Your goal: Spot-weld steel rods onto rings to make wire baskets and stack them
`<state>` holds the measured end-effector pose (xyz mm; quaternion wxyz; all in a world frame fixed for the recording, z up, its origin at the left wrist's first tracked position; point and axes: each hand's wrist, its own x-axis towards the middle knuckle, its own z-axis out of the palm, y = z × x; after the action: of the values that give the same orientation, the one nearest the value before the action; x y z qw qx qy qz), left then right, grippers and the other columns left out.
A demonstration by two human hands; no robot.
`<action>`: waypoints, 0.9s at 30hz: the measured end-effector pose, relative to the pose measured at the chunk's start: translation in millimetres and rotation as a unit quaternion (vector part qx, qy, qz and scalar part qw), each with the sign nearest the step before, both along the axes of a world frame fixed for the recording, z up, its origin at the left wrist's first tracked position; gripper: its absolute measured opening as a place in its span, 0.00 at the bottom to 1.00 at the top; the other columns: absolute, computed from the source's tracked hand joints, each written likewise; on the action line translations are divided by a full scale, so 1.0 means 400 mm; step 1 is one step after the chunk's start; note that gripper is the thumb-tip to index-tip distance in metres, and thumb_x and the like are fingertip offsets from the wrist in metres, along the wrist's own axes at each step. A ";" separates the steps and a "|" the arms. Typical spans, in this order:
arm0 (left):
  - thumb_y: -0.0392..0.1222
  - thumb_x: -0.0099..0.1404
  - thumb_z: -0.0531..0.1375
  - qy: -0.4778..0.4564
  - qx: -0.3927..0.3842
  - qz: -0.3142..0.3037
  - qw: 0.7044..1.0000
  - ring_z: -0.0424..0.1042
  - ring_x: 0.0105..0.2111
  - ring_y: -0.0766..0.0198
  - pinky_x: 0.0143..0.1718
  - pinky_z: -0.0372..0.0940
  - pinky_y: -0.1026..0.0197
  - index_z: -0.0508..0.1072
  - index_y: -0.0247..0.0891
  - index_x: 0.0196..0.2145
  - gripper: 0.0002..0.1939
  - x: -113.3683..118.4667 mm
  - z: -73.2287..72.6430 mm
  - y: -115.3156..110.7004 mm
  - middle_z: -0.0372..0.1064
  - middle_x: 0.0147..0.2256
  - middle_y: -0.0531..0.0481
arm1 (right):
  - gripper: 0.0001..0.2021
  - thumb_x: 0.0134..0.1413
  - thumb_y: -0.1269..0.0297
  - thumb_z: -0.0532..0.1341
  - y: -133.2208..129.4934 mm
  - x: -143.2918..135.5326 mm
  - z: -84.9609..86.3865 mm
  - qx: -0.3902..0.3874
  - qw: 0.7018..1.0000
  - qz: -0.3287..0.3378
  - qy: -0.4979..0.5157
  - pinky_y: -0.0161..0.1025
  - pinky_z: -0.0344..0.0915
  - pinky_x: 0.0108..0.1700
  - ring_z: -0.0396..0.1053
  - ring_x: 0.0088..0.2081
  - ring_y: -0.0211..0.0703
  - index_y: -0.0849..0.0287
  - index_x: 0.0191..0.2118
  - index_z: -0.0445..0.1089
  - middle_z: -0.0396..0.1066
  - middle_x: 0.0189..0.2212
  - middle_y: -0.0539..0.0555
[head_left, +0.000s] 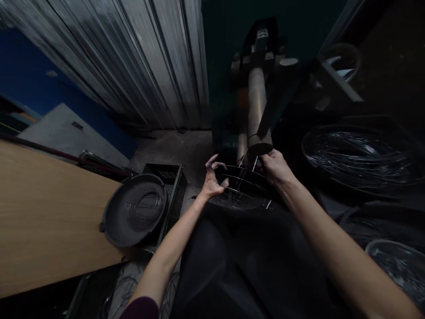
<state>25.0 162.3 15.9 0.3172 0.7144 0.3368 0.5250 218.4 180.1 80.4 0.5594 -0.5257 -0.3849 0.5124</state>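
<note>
A wire frame [244, 180] of thin curved wires joined by straight ones stands above my dark-covered lap, under the end of a thick metal cylinder [258, 104] on a machine. My right hand [276, 167] is closed at the frame's right side, just below the cylinder's end; its fingertips are partly hidden. At the left ends of the curved wires is my left hand [214, 180], thumb and fingers apart in a loose curve. Whether it touches the wires cannot be made out.
On the left, a round dark tub [136, 210] with wire rings rests over a black crate [166, 173], beside a wooden board [49, 217]. Coiled wire [361, 155] lies in a large container at right. Nearer is a clear-rimmed bowl [398, 266] of small metal pieces.
</note>
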 end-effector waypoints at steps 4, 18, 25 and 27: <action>0.40 0.52 0.59 0.004 -0.005 0.007 1.000 0.65 0.41 0.60 0.50 0.60 0.50 0.41 0.39 0.59 0.42 -0.003 -0.003 0.015 0.62 0.38 0.50 | 0.20 0.37 0.51 0.68 0.013 -0.009 -0.002 0.006 1.000 -0.008 -0.018 0.30 0.52 0.15 0.53 0.15 0.31 0.55 0.23 0.56 0.55 0.13 0.44; 0.40 0.52 0.59 -0.002 -0.022 -0.010 1.000 0.66 0.39 0.60 0.46 0.63 0.52 0.40 0.40 0.60 0.42 -0.014 -0.020 0.045 0.62 0.38 0.49 | 0.17 0.41 0.53 0.68 0.040 -0.025 -0.025 -0.020 0.999 -0.017 0.028 0.30 0.53 0.15 0.55 0.15 0.32 0.55 0.26 0.60 0.58 0.16 0.44; 0.40 0.52 0.60 0.052 0.023 -0.022 0.998 0.67 0.40 0.60 0.48 0.62 0.52 0.40 0.40 0.60 0.43 -0.025 -0.019 0.052 0.62 0.38 0.50 | 0.13 0.44 0.65 0.68 0.060 -0.003 0.039 -0.078 0.996 -0.026 0.022 0.27 0.48 0.13 0.53 0.14 0.30 0.59 0.24 0.61 0.57 0.13 0.44; 0.40 0.52 0.60 0.074 0.060 -0.032 0.995 0.67 0.40 0.59 0.47 0.62 0.51 0.41 0.38 0.60 0.43 -0.029 -0.025 0.037 0.63 0.40 0.48 | 0.11 0.47 0.68 0.66 0.053 0.015 0.065 -0.084 0.996 -0.034 0.011 0.26 0.45 0.13 0.51 0.13 0.28 0.60 0.25 0.61 0.57 0.14 0.44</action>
<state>13.5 177.3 5.8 0.2645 0.7794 0.3046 0.4794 224.5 201.2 106.5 0.5345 -0.5782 -0.3161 0.5292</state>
